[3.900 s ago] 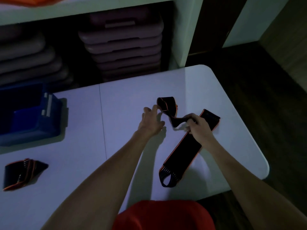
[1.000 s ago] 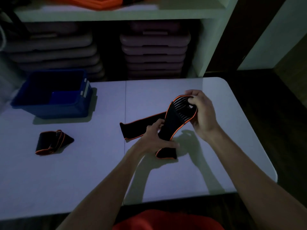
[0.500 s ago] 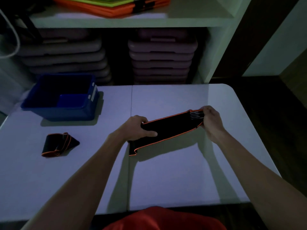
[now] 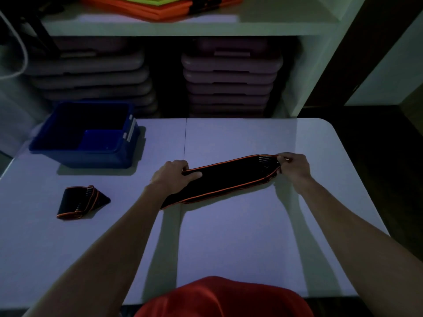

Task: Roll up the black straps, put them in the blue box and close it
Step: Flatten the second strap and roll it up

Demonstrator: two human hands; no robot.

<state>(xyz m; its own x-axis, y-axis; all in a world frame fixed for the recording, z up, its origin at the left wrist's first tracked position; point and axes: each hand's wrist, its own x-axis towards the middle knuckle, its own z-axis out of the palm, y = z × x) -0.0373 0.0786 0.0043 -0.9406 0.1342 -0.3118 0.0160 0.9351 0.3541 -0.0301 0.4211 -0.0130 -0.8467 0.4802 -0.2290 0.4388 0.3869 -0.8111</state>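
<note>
Blue box far left on table, lid off, looks empty. 1st strap already rolled, lying near box, not in it yet. Centre: 2nd strap, bunched and twisted approx 1 s ago, now pulled out flat just above tabletop. My left hand is closed over its left end, thumb on top; right hand pinches the ribbed loop end w/ fingertips. Reckon strap's straightened and ready to roll; boxing and closing still to do.
</note>
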